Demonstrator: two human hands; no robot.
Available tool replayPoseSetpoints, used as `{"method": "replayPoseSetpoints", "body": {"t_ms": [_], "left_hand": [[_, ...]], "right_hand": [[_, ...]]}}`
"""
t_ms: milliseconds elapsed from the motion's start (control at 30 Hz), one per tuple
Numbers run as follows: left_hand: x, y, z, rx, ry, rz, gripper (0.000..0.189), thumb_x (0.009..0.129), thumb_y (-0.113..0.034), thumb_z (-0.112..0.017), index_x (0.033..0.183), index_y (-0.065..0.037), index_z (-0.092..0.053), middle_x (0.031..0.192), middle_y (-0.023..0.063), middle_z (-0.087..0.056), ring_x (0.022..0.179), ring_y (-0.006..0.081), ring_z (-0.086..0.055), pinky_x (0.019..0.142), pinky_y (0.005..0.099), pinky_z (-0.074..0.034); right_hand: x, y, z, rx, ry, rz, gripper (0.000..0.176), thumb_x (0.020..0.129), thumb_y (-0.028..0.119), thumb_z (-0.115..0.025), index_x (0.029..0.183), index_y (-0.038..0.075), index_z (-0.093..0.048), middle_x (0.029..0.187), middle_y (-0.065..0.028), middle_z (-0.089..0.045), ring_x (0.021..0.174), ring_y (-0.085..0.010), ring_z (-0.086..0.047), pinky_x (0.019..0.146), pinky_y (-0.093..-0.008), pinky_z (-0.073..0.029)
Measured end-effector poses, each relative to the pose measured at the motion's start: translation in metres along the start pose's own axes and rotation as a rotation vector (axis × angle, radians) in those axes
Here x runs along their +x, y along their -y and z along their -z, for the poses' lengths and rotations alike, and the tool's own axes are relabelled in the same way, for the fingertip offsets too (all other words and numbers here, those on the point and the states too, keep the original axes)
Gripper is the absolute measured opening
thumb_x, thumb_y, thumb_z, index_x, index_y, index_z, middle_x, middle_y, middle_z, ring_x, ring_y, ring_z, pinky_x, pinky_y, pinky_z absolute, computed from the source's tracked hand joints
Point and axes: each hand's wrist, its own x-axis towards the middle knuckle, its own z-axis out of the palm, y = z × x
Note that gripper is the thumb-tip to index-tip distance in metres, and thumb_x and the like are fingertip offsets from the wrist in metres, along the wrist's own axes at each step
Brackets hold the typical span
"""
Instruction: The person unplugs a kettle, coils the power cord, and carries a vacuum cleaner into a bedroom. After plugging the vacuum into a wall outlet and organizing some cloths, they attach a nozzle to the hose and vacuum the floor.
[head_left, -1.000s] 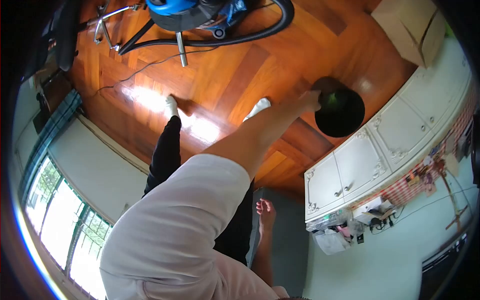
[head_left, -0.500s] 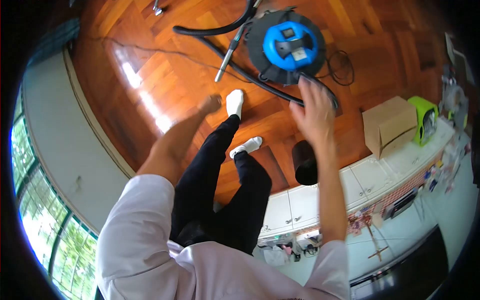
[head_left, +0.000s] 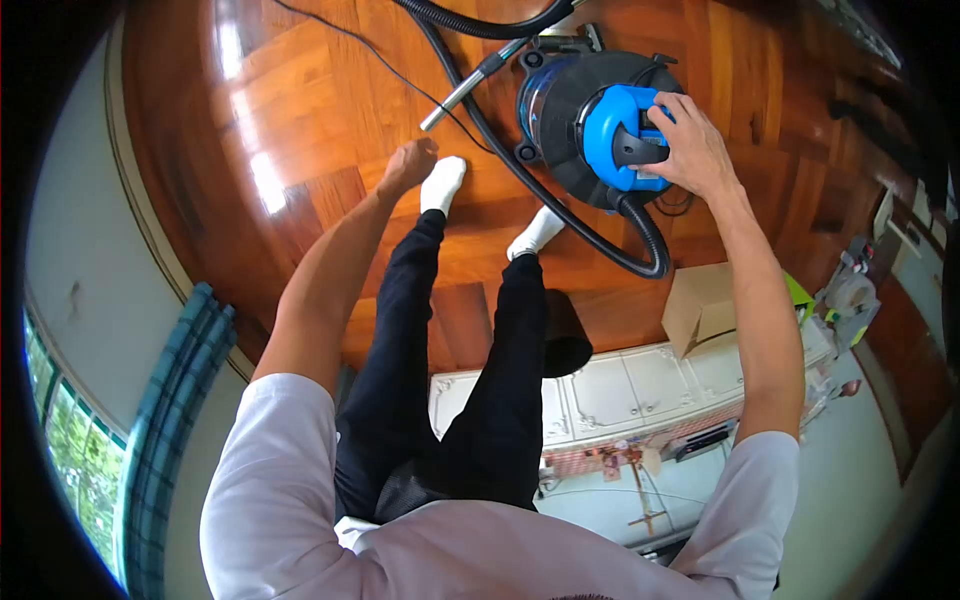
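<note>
On the parquet floor [head_left: 300, 120] ahead of the person's feet stands a blue-and-black canister vacuum [head_left: 590, 125], upright on its castors. The right hand [head_left: 690, 150] lies on its blue top with the fingers wrapped over the lid beside the black carry handle – a closed grip, as far as the view shows. The left hand [head_left: 410, 165] hangs free near the left sock [head_left: 440, 185], fingers curled in, with nothing visible in it. The black hose [head_left: 560, 215] leaves the canister low, loops past the right sock [head_left: 535, 232] and runs up to a metal wand [head_left: 465, 90] lying flat on the floor. A thin power cord [head_left: 370, 55] trails across the boards beyond it. A black waste bin [head_left: 565, 335] and a cardboard box [head_left: 700, 305] sit against the white cabinet [head_left: 620, 385]. Judged hazards, 3 in number: the hose loop lies just beside the feet and could catch an ankle; any pull on the canister may drag the wand and tighten the cord; socks on glossy wood give poor footing – a slip is plausible while the person bends forward.
</note>
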Motion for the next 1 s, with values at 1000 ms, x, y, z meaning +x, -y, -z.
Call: {"method": "replayPoseSetpoints", "body": {"t_ms": [1000], "left_hand": [[0.105, -0.058, -0.133, 0.072, -0.461, 0.125, 0.042, 0.084, -0.02, -0.063, 0.12, -0.001, -0.051, 0.122, 0.019, -0.057, 0.117, 0.0376, -0.053, 0.1, 0.048, -0.045]], "right_hand": [[-0.129, -0.095, -0.057, 0.286, -0.226, -0.973, 0.057, 0.094, 0.051, -0.06, 0.103, -0.004, -0.073, 0.092, -0.0232, -0.072, 0.089, -0.0326, -0.07, 0.082, -0.0405, -0.051]]}}
